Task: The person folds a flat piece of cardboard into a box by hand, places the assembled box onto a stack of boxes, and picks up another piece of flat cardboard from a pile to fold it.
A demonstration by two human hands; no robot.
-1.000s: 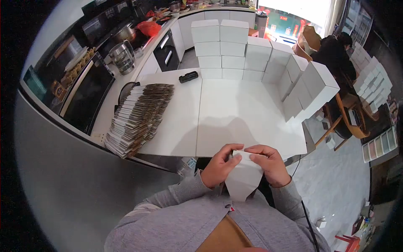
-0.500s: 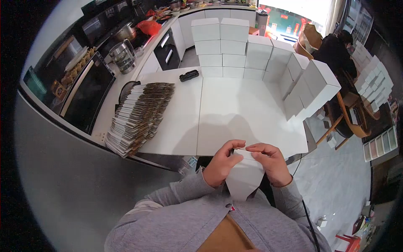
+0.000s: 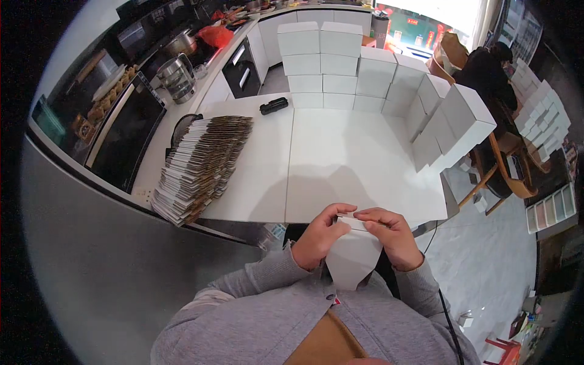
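Observation:
A white cardboard box (image 3: 353, 258) is held close to my chest, just past the table's front edge. My left hand (image 3: 320, 238) grips its left side, thumb on the near face and fingers curled over the top. On the right side my right hand (image 3: 392, 237) grips it the same way, thumb near the top flap. The fingertips of both hands come close together at the far edge of the flap. The underside of the box is hidden.
White boxes (image 3: 339, 65) stand stacked along the table's back and right side. A fanned pile of flat folded cartons (image 3: 204, 167) lies at the left, near a black object (image 3: 274, 106). Another person (image 3: 486, 73) sits at the right, beyond a wooden chair (image 3: 508, 176).
The camera view has shifted very slightly. Both hands keep their hold on the box; the top flap looks pressed a little flatter between the thumbs.

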